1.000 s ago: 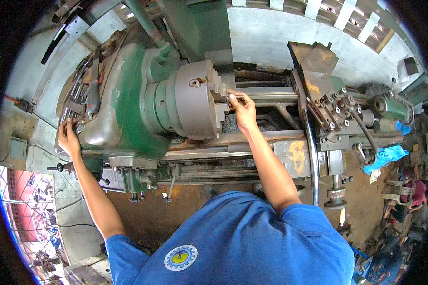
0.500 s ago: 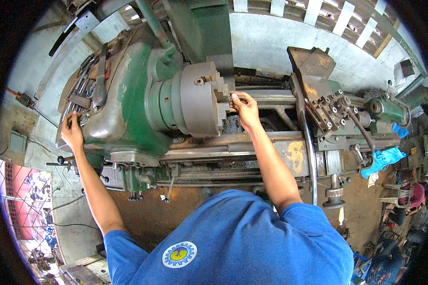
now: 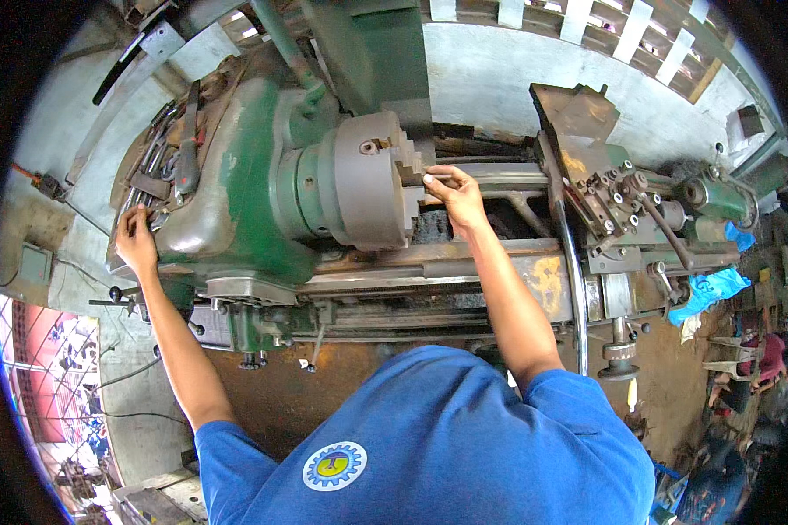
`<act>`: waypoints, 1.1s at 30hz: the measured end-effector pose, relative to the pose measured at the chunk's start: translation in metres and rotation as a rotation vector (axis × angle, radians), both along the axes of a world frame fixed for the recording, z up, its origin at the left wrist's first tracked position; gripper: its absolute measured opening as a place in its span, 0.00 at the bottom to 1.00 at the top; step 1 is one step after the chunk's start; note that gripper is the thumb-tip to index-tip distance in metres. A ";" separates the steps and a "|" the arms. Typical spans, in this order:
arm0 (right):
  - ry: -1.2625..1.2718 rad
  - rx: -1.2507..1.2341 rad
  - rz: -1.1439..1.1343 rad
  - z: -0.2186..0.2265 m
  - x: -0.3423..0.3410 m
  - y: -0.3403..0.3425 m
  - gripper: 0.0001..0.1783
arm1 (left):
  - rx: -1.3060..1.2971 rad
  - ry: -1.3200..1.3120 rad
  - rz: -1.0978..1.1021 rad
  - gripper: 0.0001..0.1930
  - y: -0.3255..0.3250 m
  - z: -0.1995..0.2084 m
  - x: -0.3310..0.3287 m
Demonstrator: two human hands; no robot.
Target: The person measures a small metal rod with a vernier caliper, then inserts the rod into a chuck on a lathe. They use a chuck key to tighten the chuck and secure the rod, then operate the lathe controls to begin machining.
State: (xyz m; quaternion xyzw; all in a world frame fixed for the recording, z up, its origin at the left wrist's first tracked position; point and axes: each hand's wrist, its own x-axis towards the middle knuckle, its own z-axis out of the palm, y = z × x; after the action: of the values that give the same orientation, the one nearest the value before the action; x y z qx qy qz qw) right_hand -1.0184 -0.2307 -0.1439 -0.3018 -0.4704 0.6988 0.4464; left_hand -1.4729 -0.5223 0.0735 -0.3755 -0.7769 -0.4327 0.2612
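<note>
A green lathe spans the view, with a large grey chuck (image 3: 359, 188) on its headstock (image 3: 245, 175). At the chuck's face, by the stepped jaws (image 3: 409, 162), my right hand (image 3: 460, 203) is closed in a pinch. What its fingertips hold is too small and hidden to name. My left hand (image 3: 137, 245) lies at the near left edge of the headstock top, fingers slightly apart, beside several metal tools. Nothing shows in its grasp. Close by are a long-handled dark tool (image 3: 186, 166) and a small metal block (image 3: 151, 185).
To the right stand the tool post (image 3: 620, 206) and the tailstock (image 3: 714, 194), with a bright upright bar (image 3: 573, 289) before the carriage. Levers stick out below the headstock. A blue cloth (image 3: 709, 293) hangs at the right end. Another person (image 3: 769, 359) is far right.
The whole view has shifted slightly. My right hand stays at the chuck's face with its pinch a little altered; my left hand keeps its place by the tools.
</note>
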 end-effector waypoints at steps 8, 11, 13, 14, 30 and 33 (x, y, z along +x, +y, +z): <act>0.046 -0.041 -0.023 0.005 -0.001 -0.003 0.25 | -0.022 0.041 0.052 0.13 0.000 0.003 0.008; 0.045 -0.044 -0.008 0.007 0.002 -0.004 0.24 | -0.042 0.068 0.071 0.13 0.000 0.006 0.016; 0.056 -0.007 0.009 0.007 0.002 -0.004 0.23 | -0.036 0.053 0.073 0.14 0.001 0.008 0.020; 0.044 0.004 0.006 0.007 0.002 -0.004 0.23 | -0.029 0.048 0.068 0.14 0.001 0.008 0.021; 0.058 0.025 0.014 0.007 0.003 0.000 0.14 | -0.030 0.022 0.039 0.14 0.001 0.007 0.014; 0.060 0.052 0.031 0.008 0.004 0.003 0.14 | -0.031 0.015 0.038 0.14 0.000 0.005 0.011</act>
State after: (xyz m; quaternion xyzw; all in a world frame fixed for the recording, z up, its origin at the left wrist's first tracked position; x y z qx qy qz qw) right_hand -1.0140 -0.2277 -0.1362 -0.2618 -0.4795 0.7020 0.4569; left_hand -1.4620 -0.5221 0.0788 -0.3677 -0.7887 -0.4126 0.2693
